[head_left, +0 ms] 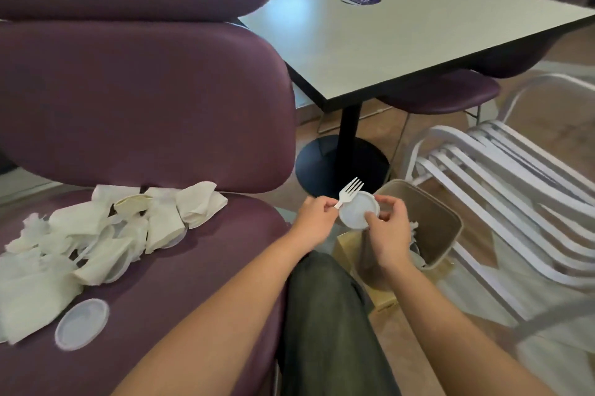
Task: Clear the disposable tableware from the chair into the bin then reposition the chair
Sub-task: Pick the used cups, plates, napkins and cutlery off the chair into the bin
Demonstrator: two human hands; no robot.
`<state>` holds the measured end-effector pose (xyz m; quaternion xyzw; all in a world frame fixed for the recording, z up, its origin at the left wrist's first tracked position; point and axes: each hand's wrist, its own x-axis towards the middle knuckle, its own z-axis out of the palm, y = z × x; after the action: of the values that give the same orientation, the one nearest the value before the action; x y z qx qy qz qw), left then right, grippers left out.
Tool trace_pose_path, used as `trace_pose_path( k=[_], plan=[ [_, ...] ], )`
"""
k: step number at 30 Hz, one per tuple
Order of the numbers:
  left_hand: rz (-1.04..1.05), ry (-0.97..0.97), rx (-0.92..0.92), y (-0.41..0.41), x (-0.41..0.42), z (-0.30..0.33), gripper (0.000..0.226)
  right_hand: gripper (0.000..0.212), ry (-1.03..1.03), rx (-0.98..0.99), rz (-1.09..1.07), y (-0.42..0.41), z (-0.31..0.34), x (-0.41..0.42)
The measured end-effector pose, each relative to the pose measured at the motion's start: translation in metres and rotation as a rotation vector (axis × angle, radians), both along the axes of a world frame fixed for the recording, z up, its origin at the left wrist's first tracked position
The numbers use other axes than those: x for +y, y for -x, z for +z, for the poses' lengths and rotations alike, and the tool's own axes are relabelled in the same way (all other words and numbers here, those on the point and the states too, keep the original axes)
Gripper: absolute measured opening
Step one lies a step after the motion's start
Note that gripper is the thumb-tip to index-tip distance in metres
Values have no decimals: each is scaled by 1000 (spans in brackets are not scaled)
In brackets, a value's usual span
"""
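A purple padded chair [193, 267] fills the left of the head view. On its seat lies a heap of crushed white paper cups, lids and plastic cutlery [106, 234], with one loose round lid [82, 324] nearer the front. My left hand [317, 215] pinches the handle of a white plastic fork [349, 191]. My right hand [386, 228] holds a round white lid [359, 210] by its edge. Both hands hover just left of and above the beige bin [441, 225], which stands on the floor and holds some white waste.
A square pale table [418, 28] on a black pedestal base [341, 163] stands behind the bin. A white metal slatted chair [502, 189] lies to the right. More purple seats [444, 93] sit beyond the table. My dark trouser leg [328, 324] is beside the chair.
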<state>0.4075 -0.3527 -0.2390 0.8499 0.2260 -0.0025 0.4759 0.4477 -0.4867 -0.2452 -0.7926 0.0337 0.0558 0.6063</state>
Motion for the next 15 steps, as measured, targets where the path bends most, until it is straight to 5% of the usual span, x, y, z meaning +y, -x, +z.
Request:
trace_pose_path(
  k=[9,15],
  plan=[
    [-91,144,169,-81,-63,-23,29,23,105,45,-164,-62,-19,-68],
    [-108,47,201,-120,-95,-54,33,30,248,67,-167,-92,-42,-89]
  ],
)
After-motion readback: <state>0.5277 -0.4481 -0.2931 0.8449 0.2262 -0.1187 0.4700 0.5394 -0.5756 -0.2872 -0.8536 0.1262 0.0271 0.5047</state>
